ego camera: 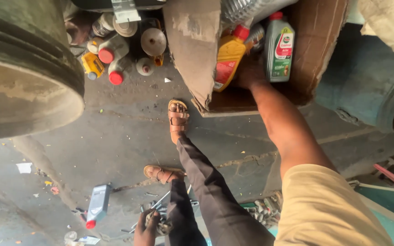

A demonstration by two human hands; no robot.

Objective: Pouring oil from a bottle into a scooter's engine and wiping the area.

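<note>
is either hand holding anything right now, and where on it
Right hand reaches into the cardboard box between the yellow bottle and green bottle; any grip is hidden. Left hand cannot be told.

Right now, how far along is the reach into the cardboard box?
Done: right hand is inside the cardboard box, between the yellow bottle and green bottle. In hand: nothing clearly; its grip is hidden. Remaining: both bottles stand in the box, unlifted. Left hand is low by the metal tools.
</note>
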